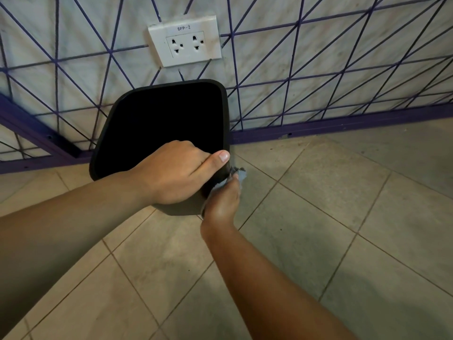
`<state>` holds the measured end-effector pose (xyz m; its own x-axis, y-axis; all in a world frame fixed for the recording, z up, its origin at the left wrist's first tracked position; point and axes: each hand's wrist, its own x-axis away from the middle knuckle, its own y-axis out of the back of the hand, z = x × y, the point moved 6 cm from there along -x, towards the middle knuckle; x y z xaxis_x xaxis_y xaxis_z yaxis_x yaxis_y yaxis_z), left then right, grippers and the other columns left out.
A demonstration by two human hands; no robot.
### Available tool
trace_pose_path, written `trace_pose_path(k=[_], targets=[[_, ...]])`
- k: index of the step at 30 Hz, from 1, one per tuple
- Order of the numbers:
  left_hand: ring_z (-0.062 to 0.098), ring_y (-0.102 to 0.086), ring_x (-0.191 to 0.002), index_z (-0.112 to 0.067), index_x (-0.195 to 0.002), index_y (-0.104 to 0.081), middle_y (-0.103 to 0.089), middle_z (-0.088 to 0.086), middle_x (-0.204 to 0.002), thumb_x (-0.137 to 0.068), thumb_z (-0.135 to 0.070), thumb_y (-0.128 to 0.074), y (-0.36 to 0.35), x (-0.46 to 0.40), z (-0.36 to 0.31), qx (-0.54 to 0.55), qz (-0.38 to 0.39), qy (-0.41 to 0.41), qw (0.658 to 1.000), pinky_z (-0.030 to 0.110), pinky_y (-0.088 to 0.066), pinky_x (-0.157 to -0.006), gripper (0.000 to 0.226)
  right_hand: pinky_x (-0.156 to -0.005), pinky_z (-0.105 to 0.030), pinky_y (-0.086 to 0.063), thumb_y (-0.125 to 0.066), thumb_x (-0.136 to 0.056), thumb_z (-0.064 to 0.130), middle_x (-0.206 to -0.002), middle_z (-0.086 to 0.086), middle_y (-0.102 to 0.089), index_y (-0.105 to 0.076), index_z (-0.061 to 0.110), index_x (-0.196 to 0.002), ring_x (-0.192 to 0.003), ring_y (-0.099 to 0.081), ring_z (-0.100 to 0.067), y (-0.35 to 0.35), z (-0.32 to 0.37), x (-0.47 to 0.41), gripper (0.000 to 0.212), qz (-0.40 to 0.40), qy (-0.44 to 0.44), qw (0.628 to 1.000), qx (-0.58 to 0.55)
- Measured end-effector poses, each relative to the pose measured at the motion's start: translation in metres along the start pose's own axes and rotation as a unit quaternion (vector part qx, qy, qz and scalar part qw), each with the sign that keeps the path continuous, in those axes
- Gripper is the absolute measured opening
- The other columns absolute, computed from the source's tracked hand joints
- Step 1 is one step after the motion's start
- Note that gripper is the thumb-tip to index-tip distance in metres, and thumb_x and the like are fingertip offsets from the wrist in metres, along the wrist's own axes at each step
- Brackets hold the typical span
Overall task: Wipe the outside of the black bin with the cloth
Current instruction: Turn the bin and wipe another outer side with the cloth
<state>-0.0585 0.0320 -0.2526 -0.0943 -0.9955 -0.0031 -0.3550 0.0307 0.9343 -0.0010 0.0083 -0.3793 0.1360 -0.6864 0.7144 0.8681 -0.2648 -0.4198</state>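
- The tiled floor (306, 241) fills the lower part of your view, beige square tiles with thin dark joints running on the diagonal.
- The wall (318, 69) rises behind it, pale with a web of purple lines crossing into triangles, and a purple skirting strip (343, 125) along its foot.
- The black bin (157, 123) stands on the floor close to the wall, left of the middle of your view. Its open mouth faces up toward you; the mouth is a rounded rectangle, and its longer side runs from the wall toward you, leaning slightly to the left at the near end. The inside is too dark to make out.
- Your left hand (176, 173) grips the near right part of the bin's rim, fingers curled over the edge into the mouth and the thumb laid along the rim toward the right corner.
- Your right hand (221, 202) is just below it on the bin's outer right side, fingers closed on the cloth and pressing it against the bin's wall.
- The white socket plate (185, 40) sits on the wall above the bin, with two outlets and the label "8PP-2".
- The cloth (239, 174) is grey and bunched, only a crumpled edge showing above your right fingers, touching the bin near its right corner.
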Motion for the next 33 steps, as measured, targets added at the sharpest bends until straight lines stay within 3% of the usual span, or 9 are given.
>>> trace_pose_path(k=[2,6,10,13,16,18,22,27,33], targets=[[0.011,-0.055,-0.054,-0.026,-0.054,-0.051,-0.051,-0.004,-0.049,-0.101,-0.05,-0.023,0.0,0.0,0.0,0.001,0.01,-0.002,1.0,0.026,-0.037,-0.055,0.06,-0.136,-0.054,-0.032,-0.045,-0.104,0.063,-0.175,-0.01,-0.045,-0.044,0.024,-0.17,-0.165,-0.039,-0.031,-0.007,0.003,0.005,0.077,0.019,0.006,1.0,0.003],[0.011,-0.056,-0.053,-0.025,-0.056,-0.054,-0.054,-0.003,-0.051,-0.104,-0.046,-0.025,0.0,-0.001,-0.001,-0.005,0.014,-0.008,1.0,0.028,-0.041,-0.057,0.06,-0.137,-0.057,-0.03,-0.049,-0.081,0.07,-0.174,-0.007,-0.046,-0.042,0.026,-0.17,-0.167,-0.036,-0.029,-0.012,0.005,0.014,0.099,0.02,0.04,0.999,-0.011],[0.012,-0.054,-0.051,-0.022,-0.054,-0.051,-0.052,0.0,-0.051,-0.103,-0.047,-0.025,0.0,0.001,0.0,-0.012,0.014,0.003,1.0,0.029,-0.038,-0.056,0.061,-0.137,-0.056,-0.03,-0.047,-0.105,0.064,-0.177,-0.012,-0.042,-0.044,0.022,-0.17,-0.167,-0.033,-0.035,-0.002,-0.003,-0.008,0.077,-0.001,-0.014,1.0,0.011],[0.009,-0.055,-0.054,-0.026,-0.055,-0.052,-0.052,-0.004,-0.05,-0.104,-0.046,-0.027,0.0,0.0,0.001,-0.003,0.023,-0.001,1.0,0.025,-0.036,-0.055,0.058,-0.138,-0.056,-0.03,-0.048,-0.083,0.077,-0.177,-0.005,-0.044,-0.042,0.027,-0.171,-0.167,-0.035,-0.027,-0.013,0.006,0.013,0.102,0.049,0.04,0.998,0.02],[0.012,-0.052,-0.052,-0.026,-0.052,-0.047,-0.047,-0.002,-0.048,-0.103,-0.046,-0.027,0.001,-0.001,0.001,-0.006,0.014,0.003,1.0,0.026,-0.033,-0.053,0.058,-0.138,-0.056,-0.027,-0.046,-0.106,0.061,-0.177,-0.011,-0.041,-0.039,0.023,-0.172,-0.168,-0.031,-0.031,-0.003,-0.004,0.001,0.077,0.017,0.009,1.0,0.015],[0.012,-0.051,-0.049,-0.025,-0.051,-0.045,-0.046,-0.002,-0.047,-0.103,-0.047,-0.025,0.001,-0.002,0.001,-0.011,0.005,0.006,1.0,0.024,-0.03,-0.053,0.059,-0.138,-0.056,-0.026,-0.046,-0.099,0.068,-0.177,-0.011,-0.041,-0.042,0.023,-0.171,-0.168,-0.032,-0.033,0.001,-0.011,-0.014,0.085,0.005,-0.015,1.0,0.022],[0.009,-0.057,-0.054,-0.025,-0.059,-0.057,-0.056,-0.003,-0.053,-0.102,-0.05,-0.024,0.001,-0.004,0.003,-0.003,0.02,-0.005,1.0,0.029,-0.043,-0.057,0.06,-0.138,-0.054,-0.03,-0.046,-0.066,0.083,-0.175,0.002,-0.047,-0.044,0.03,-0.17,-0.166,-0.038,-0.021,-0.017,0.009,0.019,0.117,0.061,0.06,0.996,0.007],[0.009,-0.052,-0.05,-0.026,-0.049,-0.044,-0.044,-0.004,-0.044,-0.104,-0.044,-0.029,0.002,-0.006,0.004,-0.003,-0.001,0.002,1.0,0.028,-0.033,-0.052,0.059,-0.138,-0.06,-0.025,-0.042,-0.086,0.066,-0.177,-0.012,-0.042,-0.042,0.025,-0.17,-0.169,-0.029,-0.035,-0.008,0.003,0.003,0.095,0.013,0.029,0.999,0.019],[0.008,-0.058,-0.057,-0.032,-0.058,-0.052,-0.056,-0.006,-0.054,-0.105,-0.046,-0.027,0.002,-0.007,0.005,0.002,0.018,-0.007,1.0,0.026,-0.041,-0.058,0.055,-0.135,-0.048,-0.036,-0.047,-0.093,0.068,-0.173,0.0,-0.048,-0.041,0.03,-0.171,-0.164,-0.042,-0.021,-0.02,0.01,0.019,0.087,0.047,0.081,0.996,-0.007]])
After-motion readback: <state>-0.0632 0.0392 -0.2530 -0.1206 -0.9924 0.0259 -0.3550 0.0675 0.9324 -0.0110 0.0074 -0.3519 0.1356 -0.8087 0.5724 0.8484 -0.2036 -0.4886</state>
